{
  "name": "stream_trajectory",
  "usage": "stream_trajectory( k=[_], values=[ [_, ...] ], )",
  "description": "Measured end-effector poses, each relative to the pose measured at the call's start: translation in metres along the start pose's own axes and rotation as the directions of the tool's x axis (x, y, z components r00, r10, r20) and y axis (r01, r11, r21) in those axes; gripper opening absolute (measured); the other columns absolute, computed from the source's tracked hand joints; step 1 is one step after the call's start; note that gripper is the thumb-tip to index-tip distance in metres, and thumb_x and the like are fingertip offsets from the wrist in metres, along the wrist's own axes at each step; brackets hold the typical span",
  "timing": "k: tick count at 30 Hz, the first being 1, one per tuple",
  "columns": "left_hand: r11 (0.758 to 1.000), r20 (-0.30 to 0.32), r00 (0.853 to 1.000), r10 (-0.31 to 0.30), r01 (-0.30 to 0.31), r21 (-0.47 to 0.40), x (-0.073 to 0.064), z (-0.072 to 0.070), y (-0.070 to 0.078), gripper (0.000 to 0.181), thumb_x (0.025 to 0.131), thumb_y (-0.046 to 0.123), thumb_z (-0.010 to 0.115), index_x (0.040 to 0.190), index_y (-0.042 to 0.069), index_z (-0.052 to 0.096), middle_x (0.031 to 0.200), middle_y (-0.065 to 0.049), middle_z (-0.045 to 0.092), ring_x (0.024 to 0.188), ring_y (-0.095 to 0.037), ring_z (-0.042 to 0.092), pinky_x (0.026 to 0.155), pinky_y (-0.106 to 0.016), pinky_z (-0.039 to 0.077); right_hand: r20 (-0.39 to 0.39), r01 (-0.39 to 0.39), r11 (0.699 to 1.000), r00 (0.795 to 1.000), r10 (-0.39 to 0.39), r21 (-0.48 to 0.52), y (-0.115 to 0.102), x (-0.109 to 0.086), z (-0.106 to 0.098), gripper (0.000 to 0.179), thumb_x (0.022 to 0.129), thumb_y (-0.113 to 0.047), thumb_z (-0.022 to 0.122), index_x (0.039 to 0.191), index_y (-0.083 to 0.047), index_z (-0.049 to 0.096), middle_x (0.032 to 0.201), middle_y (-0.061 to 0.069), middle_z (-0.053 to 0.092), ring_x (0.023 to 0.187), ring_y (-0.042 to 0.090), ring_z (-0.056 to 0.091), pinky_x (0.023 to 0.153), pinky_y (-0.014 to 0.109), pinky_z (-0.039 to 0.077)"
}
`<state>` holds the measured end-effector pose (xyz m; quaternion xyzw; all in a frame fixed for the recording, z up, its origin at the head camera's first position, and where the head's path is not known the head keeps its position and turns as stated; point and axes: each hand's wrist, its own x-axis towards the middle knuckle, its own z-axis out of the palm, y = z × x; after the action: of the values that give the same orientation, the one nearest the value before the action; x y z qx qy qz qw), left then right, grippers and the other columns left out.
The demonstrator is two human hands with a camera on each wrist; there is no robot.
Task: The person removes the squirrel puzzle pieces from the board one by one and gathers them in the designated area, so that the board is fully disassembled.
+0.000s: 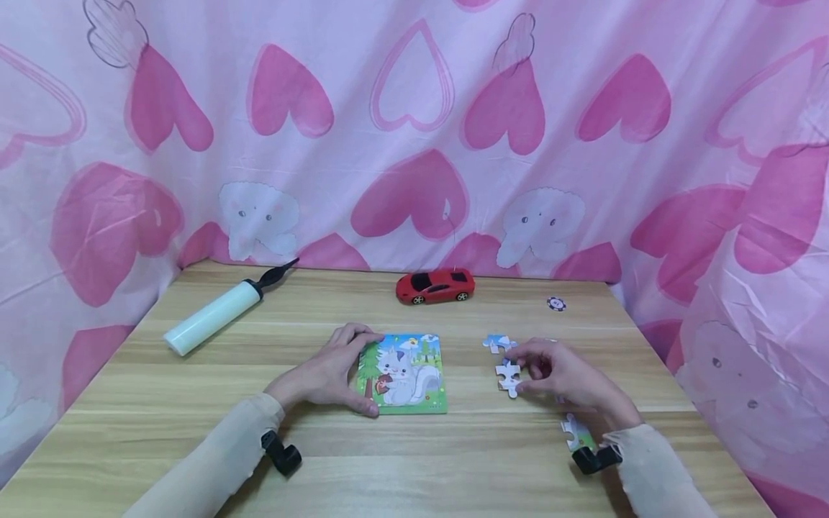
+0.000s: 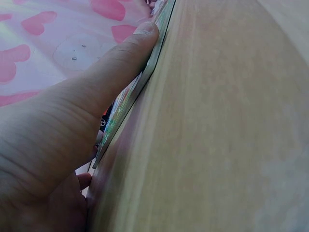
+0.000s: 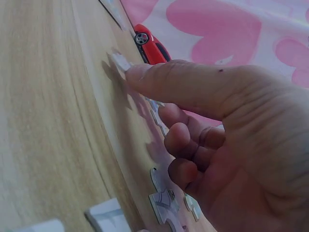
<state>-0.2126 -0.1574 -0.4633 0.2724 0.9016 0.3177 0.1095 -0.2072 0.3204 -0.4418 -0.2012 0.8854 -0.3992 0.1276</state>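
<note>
A square jigsaw picture board [image 1: 411,378] showing a grey squirrel with an acorn lies on the wooden table. My left hand [image 1: 332,368] rests at its left side, thumb laid along the lower left corner and fingers at the upper left. In the left wrist view the thumb [image 2: 130,50] lies over the board's edge. To the right of the board, my right hand [image 1: 560,370] pinches a small jigsaw piece [image 1: 508,375] between thumb and fingers. In the right wrist view, the piece's pale end [image 3: 120,62] pokes out past the thumb tip.
Loose jigsaw pieces lie around the right hand, one piece [image 1: 497,341] behind it and another piece [image 1: 576,433] near the right wrist. A red toy car [image 1: 435,287] and a poker chip [image 1: 555,303] are farther back. A white hand pump [image 1: 214,316] lies at left. A pink heart-print curtain [image 1: 414,86] surrounds the table.
</note>
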Motion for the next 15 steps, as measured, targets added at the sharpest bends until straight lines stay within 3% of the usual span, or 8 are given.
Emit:
stream_trajectory(
  k=[15],
  values=[
    [1.0,-0.002,1.0,-0.013,0.013,0.003,-0.0005,0.0003,0.0026,0.128,0.07,0.069,0.1,0.172,0.022,0.039,0.17,-0.006,0.032,0.156,-0.033,0.029,0.131,-0.065,0.033,0.022,-0.013,0.992,1.0,0.016,-0.129,-0.0026,0.0021,0.0036,0.054,0.091,-0.018,0.094,0.142,-0.017,0.075,0.105,0.005,0.062,0.088,0.02,0.056,0.069,0.023,0.048]
  ],
)
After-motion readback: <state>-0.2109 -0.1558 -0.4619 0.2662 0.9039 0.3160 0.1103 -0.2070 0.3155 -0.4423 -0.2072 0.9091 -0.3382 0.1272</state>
